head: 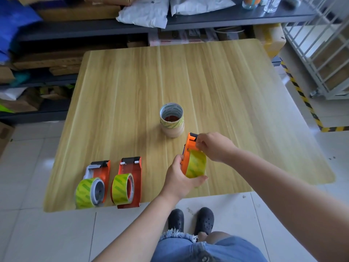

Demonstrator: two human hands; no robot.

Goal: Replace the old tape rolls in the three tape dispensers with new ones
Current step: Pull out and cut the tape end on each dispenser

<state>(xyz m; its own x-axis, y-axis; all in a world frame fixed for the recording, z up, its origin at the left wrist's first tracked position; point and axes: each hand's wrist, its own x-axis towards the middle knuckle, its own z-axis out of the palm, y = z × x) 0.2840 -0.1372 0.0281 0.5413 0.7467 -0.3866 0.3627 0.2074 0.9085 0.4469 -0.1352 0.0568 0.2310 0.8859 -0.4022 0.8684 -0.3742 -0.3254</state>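
Beside cluttered shelves (75, 59), on my wooden table (132, 87), my left hand (179, 178) grips the tape roll (196, 165); my right hand (213, 146) pinches its orange dispenser (189, 146).

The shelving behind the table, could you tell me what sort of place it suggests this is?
Probably a packing or stock room: the dark shelves hold flattened cardboard and white mailer bags, and a wire cage trolley stands nearby.

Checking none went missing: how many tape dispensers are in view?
3. Two lie side by side at the table's near left edge, one left of the other. The third is held above the table by the left hand and right hand.
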